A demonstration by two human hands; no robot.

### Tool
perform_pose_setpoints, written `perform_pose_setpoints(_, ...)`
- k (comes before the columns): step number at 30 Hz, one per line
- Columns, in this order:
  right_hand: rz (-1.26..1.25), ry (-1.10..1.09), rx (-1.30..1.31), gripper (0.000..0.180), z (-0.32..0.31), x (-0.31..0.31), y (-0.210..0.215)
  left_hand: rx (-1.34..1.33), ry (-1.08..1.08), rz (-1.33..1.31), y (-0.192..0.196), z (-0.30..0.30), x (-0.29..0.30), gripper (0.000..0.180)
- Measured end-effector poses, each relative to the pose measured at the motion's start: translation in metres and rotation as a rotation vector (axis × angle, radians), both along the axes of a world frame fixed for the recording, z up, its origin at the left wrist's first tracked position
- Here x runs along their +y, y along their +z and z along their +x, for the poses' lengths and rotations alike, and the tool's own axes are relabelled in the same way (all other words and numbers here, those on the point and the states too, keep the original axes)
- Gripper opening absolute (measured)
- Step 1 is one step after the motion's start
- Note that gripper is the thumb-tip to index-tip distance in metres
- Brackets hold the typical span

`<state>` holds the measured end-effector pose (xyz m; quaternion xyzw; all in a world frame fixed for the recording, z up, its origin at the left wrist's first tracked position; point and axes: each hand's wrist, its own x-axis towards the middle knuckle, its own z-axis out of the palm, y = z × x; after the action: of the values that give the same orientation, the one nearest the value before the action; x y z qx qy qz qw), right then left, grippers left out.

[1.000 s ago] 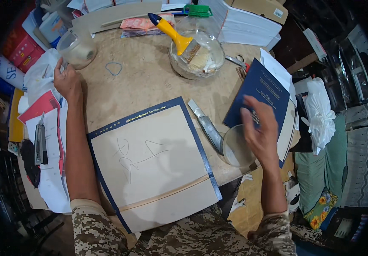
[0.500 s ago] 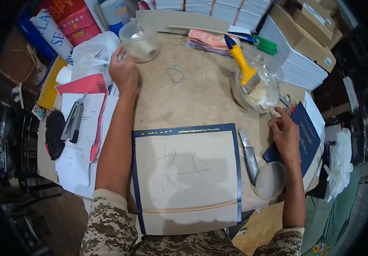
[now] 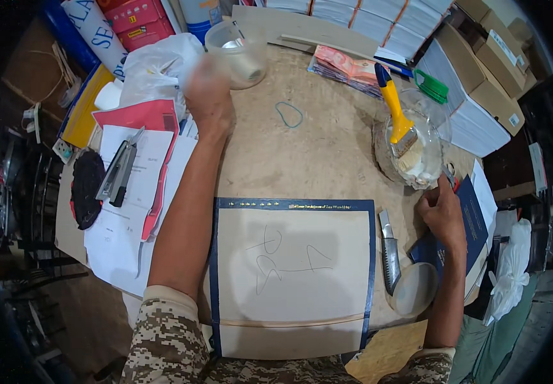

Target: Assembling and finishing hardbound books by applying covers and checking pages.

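Observation:
My left hand (image 3: 211,99) is beside a clear plastic tub (image 3: 249,69) at the back left; its fingers are smeared by motion, so any hold is hidden. My right hand (image 3: 445,214) is at the near side of a glass bowl (image 3: 385,157), index finger stretched toward its rim, thumb apart. Whether the finger touches the bowl cannot be made out. White paste (image 3: 425,153) is in the bowl, and a yellow-handled brush (image 3: 398,112) leans in it. In front of me lies a beige board (image 3: 295,256) with dark blue edging and pencil marks.
A box cutter (image 3: 390,256) and a round translucent lid (image 3: 415,289) lie right of the board. A rubber band (image 3: 289,115) lies mid-table, banknotes (image 3: 347,67) behind it. At left, a stapler (image 3: 119,169) rests on papers. Paper stacks (image 3: 465,96) line the back right.
The whole view has shifted, moving things rightward in the picture. My left hand's fingers have become blurred beside the tub. My right index finger has come closer to the bowl.

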<state>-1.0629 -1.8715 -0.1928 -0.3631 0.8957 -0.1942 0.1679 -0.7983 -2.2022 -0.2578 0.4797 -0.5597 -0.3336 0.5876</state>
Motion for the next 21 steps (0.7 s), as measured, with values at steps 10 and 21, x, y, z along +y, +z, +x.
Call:
perform_pose_setpoints(10, -0.088, 0.015, 0.092, 0.053, -0.002, 0.009, 0.0, 0.013, 0.029, -0.065, -0.003, -0.002, -0.001, 0.046)
perform_pose_setpoints(21, -0.136, 0.081, 0.265, 0.05, -0.006, 0.023, -0.012, 0.113, 0.106, -0.038, -0.027, -0.006, -0.026, 0.042)
